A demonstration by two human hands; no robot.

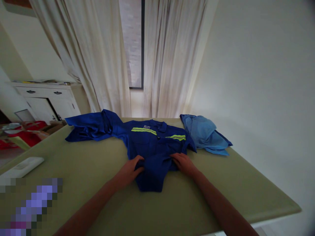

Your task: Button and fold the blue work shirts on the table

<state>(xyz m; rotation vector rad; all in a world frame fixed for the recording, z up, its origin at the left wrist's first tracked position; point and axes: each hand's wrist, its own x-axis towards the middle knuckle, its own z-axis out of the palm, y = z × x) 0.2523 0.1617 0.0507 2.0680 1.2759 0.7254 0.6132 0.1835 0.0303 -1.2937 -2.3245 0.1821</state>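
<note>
A dark blue work jacket (142,139) with yellow-green stripes, a collar and small white lettering lies front up on the table, its collar away from me. A part of it, perhaps a sleeve, is folded across the lower front, and its end hangs toward me. My left hand (131,170) pinches the left edge of that folded part between thumb and fingers. On the right side, my right hand (184,163) grips the cloth, with its fingertips partly lost in the folds. More crumpled blue cloth (95,126) stretches out to the left, touching the jacket.
A light blue and dark blue garment (203,132) lies bunched at the table's far right edge. A white flat object (29,163) rests at the left of the green-topped table (192,203). Curtains (169,59), a white cabinet (51,98) and red items (31,131) stand beyond.
</note>
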